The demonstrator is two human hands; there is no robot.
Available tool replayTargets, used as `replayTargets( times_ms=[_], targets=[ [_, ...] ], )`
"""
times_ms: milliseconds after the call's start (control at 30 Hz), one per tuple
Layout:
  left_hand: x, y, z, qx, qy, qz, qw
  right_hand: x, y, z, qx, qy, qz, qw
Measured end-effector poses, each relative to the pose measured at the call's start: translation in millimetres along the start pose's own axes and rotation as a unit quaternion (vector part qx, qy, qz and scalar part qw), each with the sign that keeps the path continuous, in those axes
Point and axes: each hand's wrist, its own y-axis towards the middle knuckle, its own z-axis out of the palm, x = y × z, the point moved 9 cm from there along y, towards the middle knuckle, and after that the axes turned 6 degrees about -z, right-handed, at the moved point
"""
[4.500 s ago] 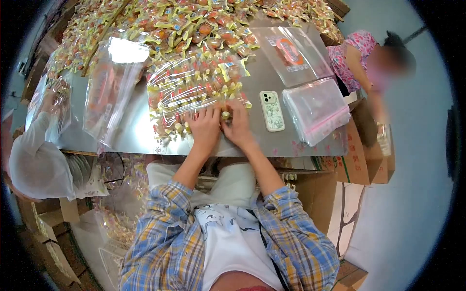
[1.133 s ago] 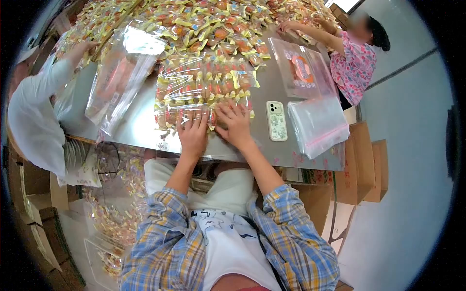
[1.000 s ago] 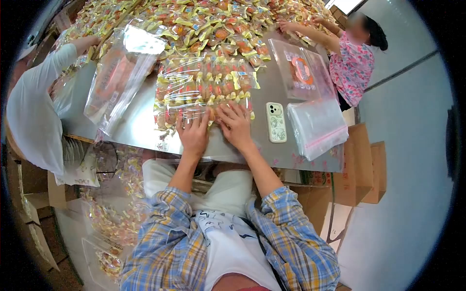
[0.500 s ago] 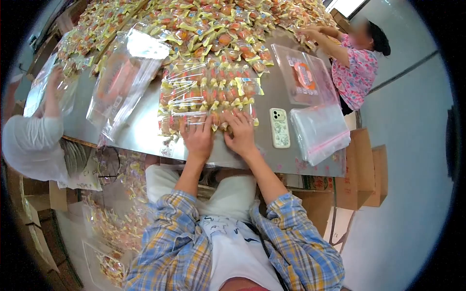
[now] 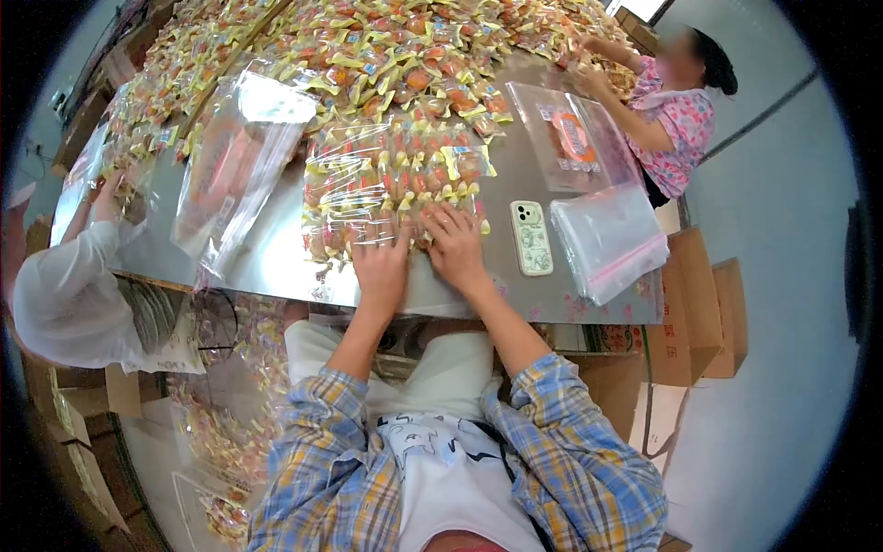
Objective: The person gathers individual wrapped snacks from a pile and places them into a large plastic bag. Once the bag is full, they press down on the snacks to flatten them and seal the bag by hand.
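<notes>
Resting on the near edge of a block of small wrapped packets [image 5: 418, 175], the left grip [image 5: 381, 267] is open, its fingers straight and lightly spread. The right grip [image 5: 457, 250] is open too, fingers bent over the packets, thumb apart; whether any fingertip pinches a packet, I cannot tell. With twelve o'clock straight ahead of the person, the block stretches from the fingers toward twelve, set in rows on the metal surface [image 5: 501, 281], with shiny clear film [image 5: 345, 158] over its left part. At one o'clock, a single packet [image 5: 467, 163] lies on top of the rows.

A phone [image 5: 532, 239] lies at three o'clock, and beyond it a stack of clear bags [image 5: 607, 241]. A printed bag [image 5: 575, 140] lies flat at two o'clock; more printed bags [image 5: 230, 170] lie at ten. Past the block, at twelve, spreads a heap of loose packets [image 5: 386, 46]. One co-worker [image 5: 682, 124] in a pink patterned top reaches in from two o'clock; another person in a white sleeve [image 5: 69, 290] is at nine.
</notes>
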Motion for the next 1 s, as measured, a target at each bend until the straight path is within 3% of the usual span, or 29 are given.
replayTargets(
  times_ms=[233, 400, 533, 767, 867, 1000],
  targets=[
    [11.5, -8.0, 12.5, -0.035, -0.075, -0.019, 0.996, -0.2, -6.3, -4.5, -0.018, 0.016, -0.029, 0.999],
    [0.1, -3.7, 13.8, -0.059, 0.010, -0.001, 0.998, 1.0, -4.6, -5.2, -0.038, 0.023, -0.028, 0.999],
    [-0.9, -4.7, 19.5, 0.006, -0.030, 0.020, 0.999, 5.1, -1.8, -5.4, -0.020, -0.056, -0.018, 0.998],
    [-23.1, 14.8, -15.3, 0.048, 0.027, 0.016, 0.998, -1.3, -2.0, -7.7, -0.018, 0.003, 0.014, 1.000],
    [-19.6, 11.7, 4.5, 0.037, -0.011, 0.033, 0.999, 4.4, -2.7, -32.4, -0.017, 0.066, 0.002, 0.998],
    [-36.2, 6.3, 2.1, 0.001, -0.002, 0.059, 0.998, 0.3, -9.4, -36.1, -0.001, -0.005, 0.018, 1.000]
  ],
)
